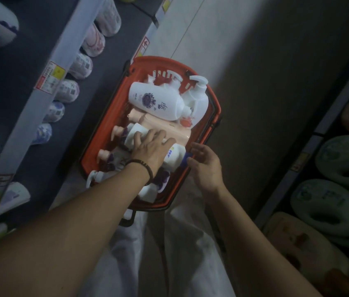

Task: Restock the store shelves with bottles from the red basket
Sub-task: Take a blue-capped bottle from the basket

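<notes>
1. This is looking like a shop aisle: long shelves [40, 88] are running down the left side, with a pale floor [255, 61] stretching between them and a lower rack [319, 129] on the right.
2. Printed price labels [50, 79] are sticking to the shelf edges.
3. Matching bottles [81, 65] are standing in neat rows, as stock.
4. A red basket [214, 103], the carry-round shopping kind, is sitting on the floor, holding pump bottles [156, 101].
5. Foam slippers [345, 159] are lying side by side on the right rack.

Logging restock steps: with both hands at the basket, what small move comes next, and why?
Probably curl the left hand round the white bottle it rests on in the red basket and lift; its fingers lie flat, not yet gripping.
</notes>
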